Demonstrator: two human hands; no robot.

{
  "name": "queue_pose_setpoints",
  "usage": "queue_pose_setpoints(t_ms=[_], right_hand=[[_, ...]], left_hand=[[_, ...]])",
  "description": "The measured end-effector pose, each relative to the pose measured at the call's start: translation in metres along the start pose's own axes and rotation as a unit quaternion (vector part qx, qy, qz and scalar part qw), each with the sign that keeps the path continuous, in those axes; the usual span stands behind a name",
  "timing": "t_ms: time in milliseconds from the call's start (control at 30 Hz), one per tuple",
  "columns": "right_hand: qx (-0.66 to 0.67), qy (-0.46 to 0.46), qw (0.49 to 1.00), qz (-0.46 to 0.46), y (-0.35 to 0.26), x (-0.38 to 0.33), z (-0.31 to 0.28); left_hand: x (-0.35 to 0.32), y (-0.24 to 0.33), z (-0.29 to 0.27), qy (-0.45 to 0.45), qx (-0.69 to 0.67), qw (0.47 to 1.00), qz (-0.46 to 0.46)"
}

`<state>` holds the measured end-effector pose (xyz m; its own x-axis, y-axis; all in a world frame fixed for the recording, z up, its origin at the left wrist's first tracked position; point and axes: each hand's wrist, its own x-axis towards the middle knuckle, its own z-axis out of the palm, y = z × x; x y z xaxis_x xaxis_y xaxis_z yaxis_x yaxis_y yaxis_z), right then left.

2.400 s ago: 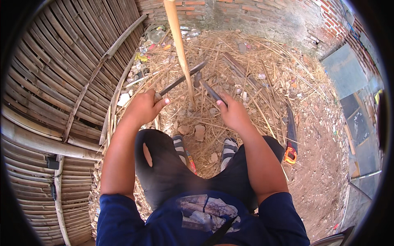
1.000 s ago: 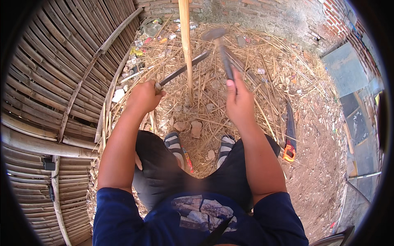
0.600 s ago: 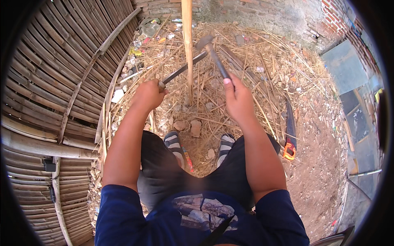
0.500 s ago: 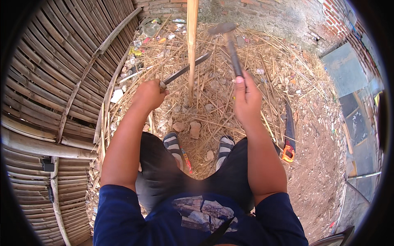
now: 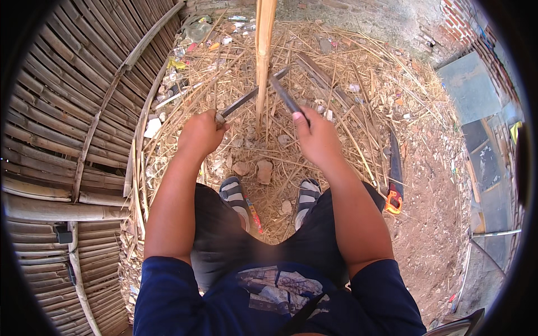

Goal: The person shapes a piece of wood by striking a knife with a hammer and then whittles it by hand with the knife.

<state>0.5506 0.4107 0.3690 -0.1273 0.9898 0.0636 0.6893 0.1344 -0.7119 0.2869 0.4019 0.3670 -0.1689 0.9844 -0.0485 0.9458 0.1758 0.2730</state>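
Observation:
My left hand is closed round the handle of a machete, whose narrow dark blade slants up and right across a pale upright wooden pole. Part of the blade is hidden at the pole, and its tip shows on the far right side. A narrow split line runs along the pole's upper part. To the right, my right hand grips a hammer by its dark handle. That handle points up and left to the pole; the hammer's head cannot be made out there.
A handsaw with an orange handle lies on the ground at right. Straw, bamboo strips and stones litter the ground around my sandalled feet. A bamboo slat wall stands at left, a brick wall at the back.
The hammer has swung down and left from its raised place to the pole, my right hand moving left with it. The machete has stayed nearly in place.

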Motion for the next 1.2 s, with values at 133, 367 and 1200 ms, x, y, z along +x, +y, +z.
queue_pose_setpoints(t_ms=[133,367,1200], right_hand=[[0.133,0.122,0.979,-0.097,0.003,-0.002,-0.006],[0.038,0.106,0.988,-0.1,0.017,0.001,0.0],[-0.08,0.031,0.995,-0.046,-0.001,0.018,0.016]], left_hand=[[0.0,-0.005,-0.001,0.0,-0.016,1.0,-0.012],[-0.001,-0.008,0.001,-0.005,-0.017,0.999,-0.033],[0.01,-0.022,0.001,-0.019,-0.016,0.998,-0.053]])
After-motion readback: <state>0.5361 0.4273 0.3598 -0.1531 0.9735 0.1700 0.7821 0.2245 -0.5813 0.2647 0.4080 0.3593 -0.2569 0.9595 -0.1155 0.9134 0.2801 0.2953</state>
